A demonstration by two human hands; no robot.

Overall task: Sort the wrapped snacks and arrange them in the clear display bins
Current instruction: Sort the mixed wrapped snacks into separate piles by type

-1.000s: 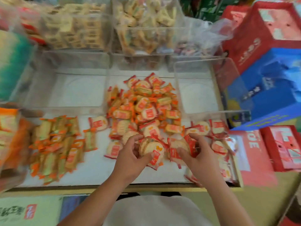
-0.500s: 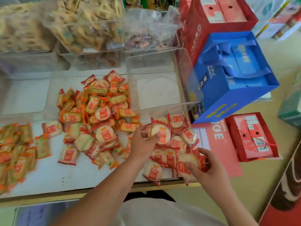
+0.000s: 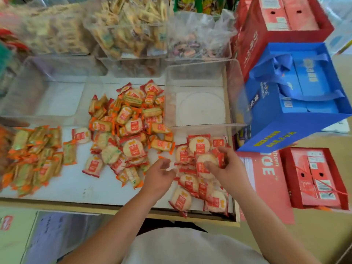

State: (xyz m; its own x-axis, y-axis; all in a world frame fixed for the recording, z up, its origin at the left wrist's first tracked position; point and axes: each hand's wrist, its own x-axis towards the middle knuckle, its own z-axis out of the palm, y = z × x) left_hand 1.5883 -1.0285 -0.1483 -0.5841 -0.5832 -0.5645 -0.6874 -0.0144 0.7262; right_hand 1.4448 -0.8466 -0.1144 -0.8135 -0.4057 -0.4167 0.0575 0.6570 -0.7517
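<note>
Right hand [image 3: 228, 171] gripping a cracker pack [image 3: 205, 158] above the red pile [image 3: 182, 200], left hand [image 3: 160, 177] hovering beside, fingers relaxed, holding nothing.

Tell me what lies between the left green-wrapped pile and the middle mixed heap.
In the head view, a single round red-labelled packet lies there on the white tabletop.

Grip: right hand [image 3: 228, 169] pinches one round snack [image 3: 206, 162] above the round-snack pile [image 3: 187, 187], which lies under the grip and nearer the person, at the table [image 3: 76, 189] edge. Left hand [image 3: 160, 176] sits just left of the grip, not touching it. Mixed heap [image 3: 131, 126] lies left of it and behind. Long-snack pile [image 3: 36, 159] is well to the left. Display bin [image 3: 199, 127] stands directly behind the grip, with filled bins [image 3: 133, 35] farther behind. Gift bag [image 3: 297, 111] is behind and to the right, and the carton [image 3: 314, 180] is right, off the table.
</note>
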